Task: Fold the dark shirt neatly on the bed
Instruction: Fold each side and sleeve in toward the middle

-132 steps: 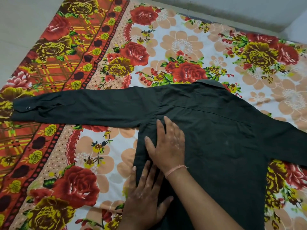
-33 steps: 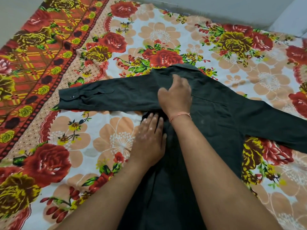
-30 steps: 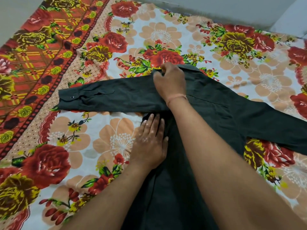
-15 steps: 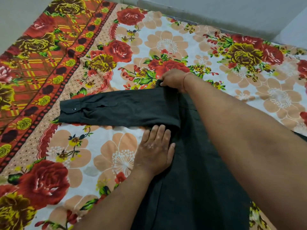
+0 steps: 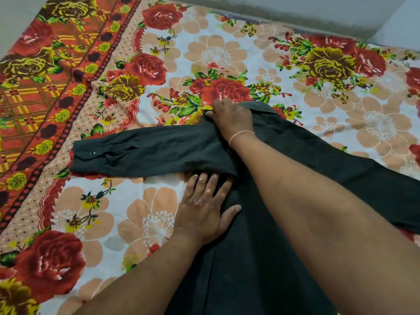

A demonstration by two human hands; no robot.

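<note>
The dark shirt (image 5: 254, 258) lies flat on the bed, its body running toward me. Its left sleeve (image 5: 141, 155) stretches out to the left, ending in a buttoned cuff. The other sleeve (image 5: 354, 169) runs off to the right behind my forearm. My left hand (image 5: 204, 212) rests flat, fingers spread, on the shirt's left edge just below the armpit. My right hand (image 5: 231, 119) sits at the shoulder by the collar, fingers curled on the top edge of the fabric; whether they pinch it is hard to see.
A flowered bedsheet (image 5: 145, 223) with red roses and peach blossoms covers the bed. Its orange patterned border (image 5: 45, 92) runs along the left. A grey wall (image 5: 295, 7) lines the far edge of the bed.
My right hand slid up from the shirt's chest to the shoulder by the collar. The left hand stayed pressed on the shirt's left side. The camera view shifted a little.
</note>
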